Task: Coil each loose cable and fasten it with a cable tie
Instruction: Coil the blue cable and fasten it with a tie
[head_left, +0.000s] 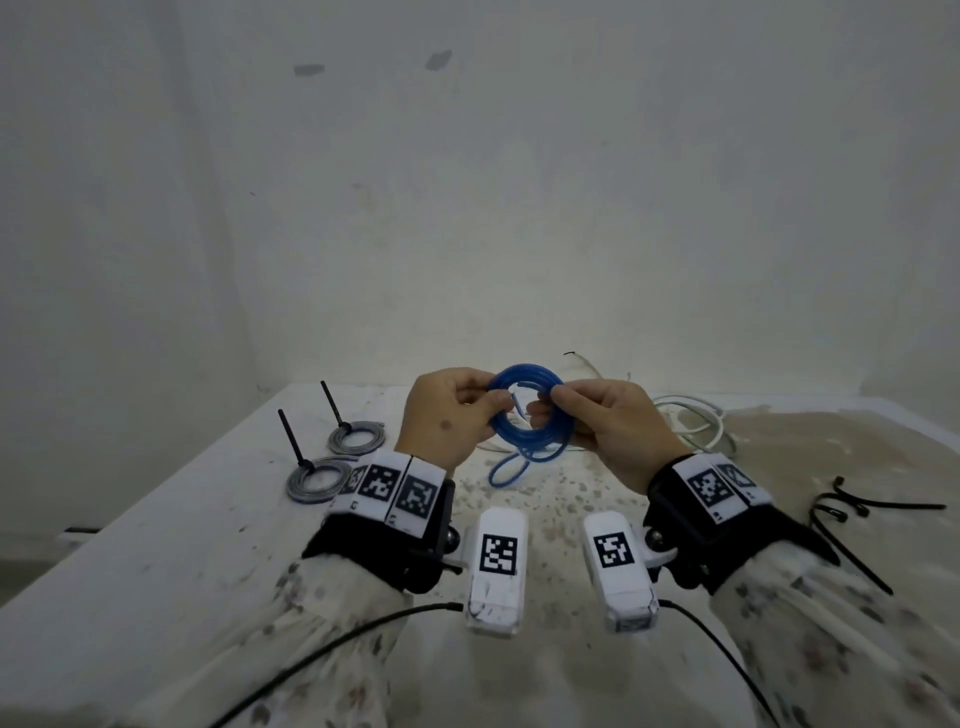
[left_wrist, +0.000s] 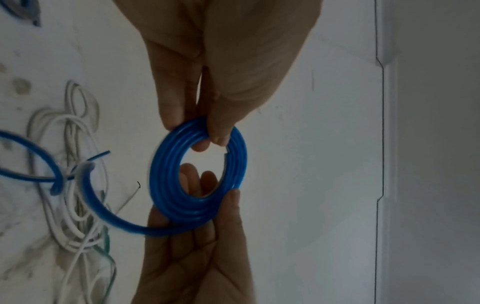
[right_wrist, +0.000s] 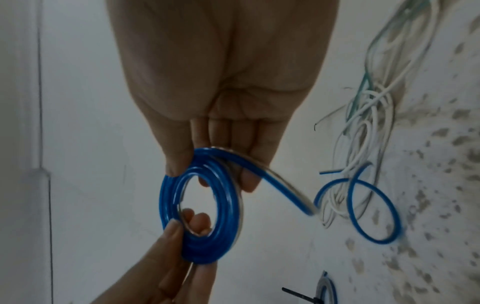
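I hold a blue cable (head_left: 532, 410) wound into a small ring above the table, upright between both hands. My left hand (head_left: 467, 410) pinches the ring's left side, thumb on the near face and fingers behind. The right hand (head_left: 587, 415) pinches the right side the same way. In the left wrist view the coil (left_wrist: 197, 174) has several turns. In the right wrist view an uncoiled tail (right_wrist: 285, 191) leaves the ring and ends in a loose loop (right_wrist: 374, 209) on the table. Several black cable ties (head_left: 852, 512) lie at the right.
Two grey coils (head_left: 357, 435) (head_left: 318, 478), each fastened with a black tie, lie at the left. A tangle of white cables (head_left: 691, 421) sits behind my right hand. The speckled white table (head_left: 182, 545) meets a wall at the back.
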